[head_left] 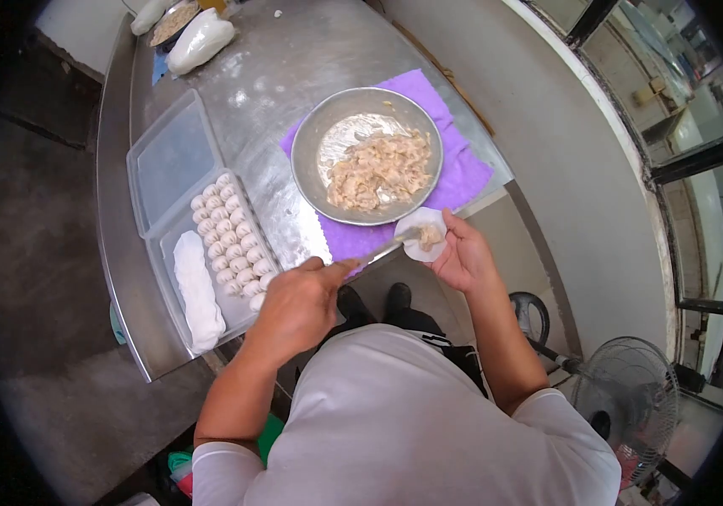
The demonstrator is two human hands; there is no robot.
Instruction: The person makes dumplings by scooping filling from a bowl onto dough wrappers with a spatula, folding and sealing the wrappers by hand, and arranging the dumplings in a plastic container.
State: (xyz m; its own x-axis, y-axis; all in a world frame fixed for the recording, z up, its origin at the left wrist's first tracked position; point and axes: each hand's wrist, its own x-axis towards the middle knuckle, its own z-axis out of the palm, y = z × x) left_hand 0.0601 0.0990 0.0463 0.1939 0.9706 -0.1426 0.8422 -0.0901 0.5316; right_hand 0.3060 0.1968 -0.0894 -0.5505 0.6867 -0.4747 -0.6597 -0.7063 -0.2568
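My left hand point(301, 305) is closed around the handle of a thin filling spatula point(388, 245), whose tip touches the filling on a round dumpling wrapper point(410, 247). Palm up, my right hand point(465, 255) holds that white wrapper by its right side, fingers under it and thumb at the edge. A small lump of pale minced filling point(429, 237) sits on the wrapper. Just beyond both hands, a metal bowl point(304, 190) contains more minced filling point(383, 169). The bowl stands on a purple cloth point(467, 173).
Left of the bowl, a clear plastic box point(163, 253) holds rows of pleated dumplings point(231, 236) and a folded white cloth point(197, 291); its lid point(172, 156) lies behind. A white plastic bag point(201, 42) is on the far steel table point(260, 51). A fan point(627, 405) stands at right.
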